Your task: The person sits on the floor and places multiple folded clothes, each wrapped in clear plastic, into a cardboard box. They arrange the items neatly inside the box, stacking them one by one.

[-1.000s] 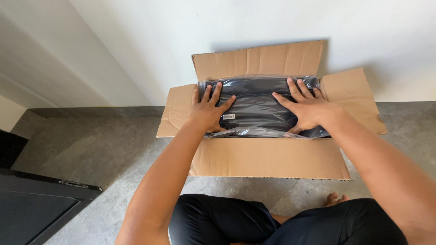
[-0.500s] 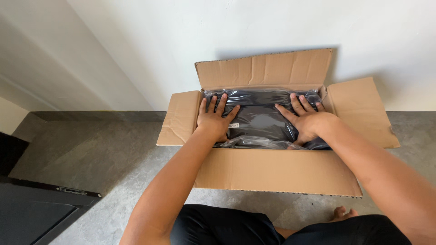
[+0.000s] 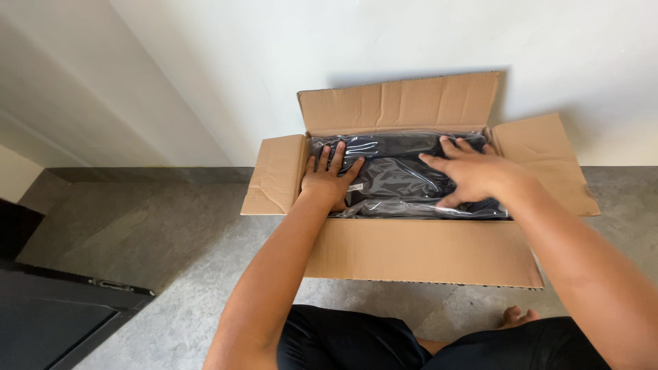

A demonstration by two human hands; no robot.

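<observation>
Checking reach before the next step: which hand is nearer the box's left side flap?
Left. The left hand rests just beside the left flap; the right hand is across the box.

bare arms and hands, black shorts [image 3: 356, 342], bare foot [image 3: 519, 317].

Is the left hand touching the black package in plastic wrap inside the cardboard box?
Touching. The head view shows the left hand lying flat, palm down, on the black plastic-wrapped package, with no gap visible.
</observation>
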